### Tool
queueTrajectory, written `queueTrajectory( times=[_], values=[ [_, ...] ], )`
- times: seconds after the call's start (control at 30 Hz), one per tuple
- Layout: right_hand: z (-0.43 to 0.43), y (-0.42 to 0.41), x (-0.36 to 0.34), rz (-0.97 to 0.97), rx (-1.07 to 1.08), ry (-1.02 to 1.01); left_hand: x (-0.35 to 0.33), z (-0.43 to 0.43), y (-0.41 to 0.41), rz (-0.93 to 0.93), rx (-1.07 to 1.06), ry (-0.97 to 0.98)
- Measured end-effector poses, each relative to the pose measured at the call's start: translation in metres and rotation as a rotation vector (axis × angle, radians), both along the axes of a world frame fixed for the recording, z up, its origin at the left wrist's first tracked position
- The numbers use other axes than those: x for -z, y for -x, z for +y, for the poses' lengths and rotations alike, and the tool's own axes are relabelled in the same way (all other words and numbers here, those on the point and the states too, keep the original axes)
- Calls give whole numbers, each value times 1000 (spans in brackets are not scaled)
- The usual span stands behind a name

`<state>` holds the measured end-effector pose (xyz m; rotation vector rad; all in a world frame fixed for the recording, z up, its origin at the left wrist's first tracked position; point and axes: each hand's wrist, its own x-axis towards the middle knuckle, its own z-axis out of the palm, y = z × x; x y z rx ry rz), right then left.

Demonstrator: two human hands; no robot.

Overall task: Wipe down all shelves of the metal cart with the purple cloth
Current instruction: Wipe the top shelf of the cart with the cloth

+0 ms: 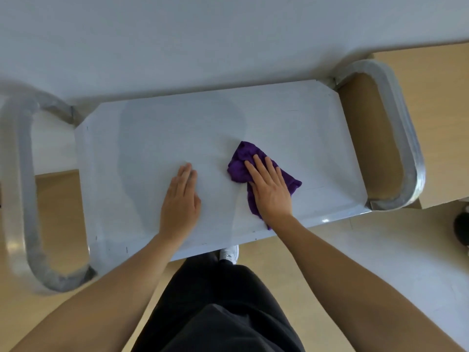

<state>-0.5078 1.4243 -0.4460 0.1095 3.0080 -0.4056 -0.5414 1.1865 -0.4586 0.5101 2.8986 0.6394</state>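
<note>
Beige flooring [380,250] is showing around the metal cart [253,236], whose top shelf [304,128] is lying across the middle of the head view between two tubular handles [17,174]. The right hand [270,191] is pressing flat, fingers straight and spread, on the purple cloth [243,156], which is lying bunched on the shelf right of centre, its folds showing beyond the fingertips and past both sides of the palm. The left hand [181,201] is resting open and empty on bare metal just beside the cloth, apparently bracing the cart. Judged from this, the wiping of the top shelf is under way; a darker patch [165,138] on the left half may be a damp trace or a shadow, and which cannot be told. The next move is probably calling for steady downward pressure while the cloth is being swept toward the unwiped right end and corners, with the lower shelves, hidden here, remaining to be done
</note>
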Motion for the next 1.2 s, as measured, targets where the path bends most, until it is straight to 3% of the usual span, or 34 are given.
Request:
queueTrajectory(
  times=[0.2,0.37,0.53,0.67,0.8,0.87,0.97,1.07,1.13,1.2],
  values=[
    [13,-10,4,65,-17,-3,-4,-57,-45,1,-136,148],
    [10,-14,9,70,112,40,-6,-87,-63,-11,-193,170],
    [-80,-9,15,124,356,2,0,-91,-61,-26,-194,211],
    [-200,-24,9,130,24,85,-1,-97,-59,-28,-180,210],
    [-169,-22,11,127,-155,106,-2,-100,-57,-11,-179,184],
    [-120,-16,15,141,-56,33,-1,-101,-56,-15,-170,171],
    [-46,-17,15,95,275,-13,-2,-98,-54,-23,-165,164],
    [-43,-26,12,53,545,-10,-3,-96,-55,-26,-164,169],
    [-82,-25,12,101,552,-45,-3,-97,-55,-26,-161,183],
    [-134,-27,13,156,423,-34,-3,-98,-54,-24,-163,191]
  ],
)
